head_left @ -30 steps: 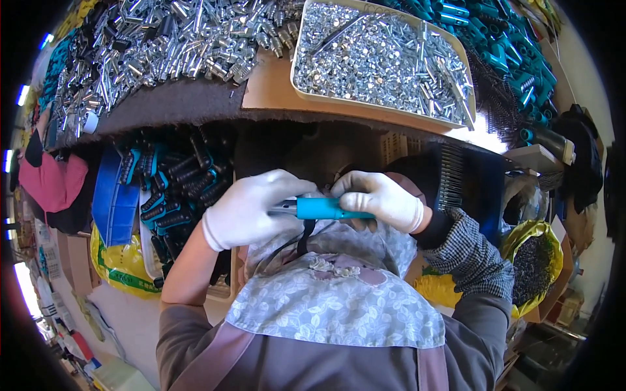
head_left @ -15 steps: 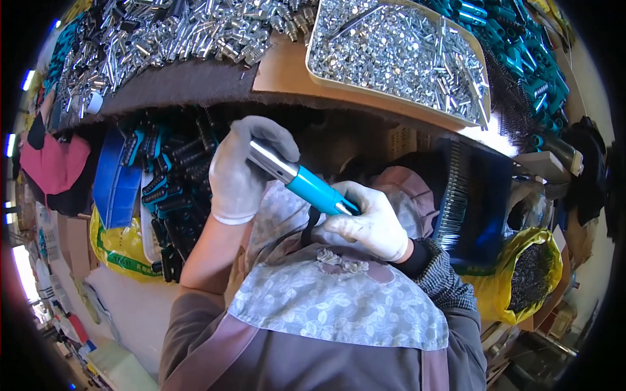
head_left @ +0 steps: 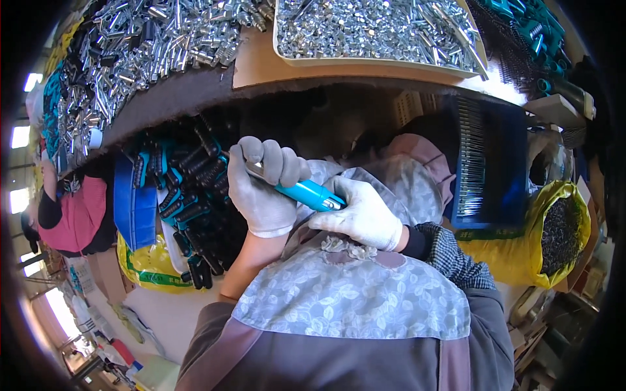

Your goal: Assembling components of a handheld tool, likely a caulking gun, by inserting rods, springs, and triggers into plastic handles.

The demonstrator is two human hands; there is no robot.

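**Blue-handled tool, two-handed grip**

Head view, frame centre: left hand [head_left: 264, 189] clenched around the metal end, right hand [head_left: 362, 215] grasping the blue handle [head_left: 306, 193]. Assembly step apparently in hand; seating the parts likely calls for firm twisting. Tray of metal parts [head_left: 378, 29], top.

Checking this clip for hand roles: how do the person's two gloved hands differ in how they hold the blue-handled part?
The left hand is closed in a fist around the metal end of the blue-handled part, fingers curled over it; the right hand lies flatter, gripping the blue end from below. The left hand sits higher and its forearm is bare; the right hand's wrist shows a dark checked sleeve. Both wear pale knit gloves.
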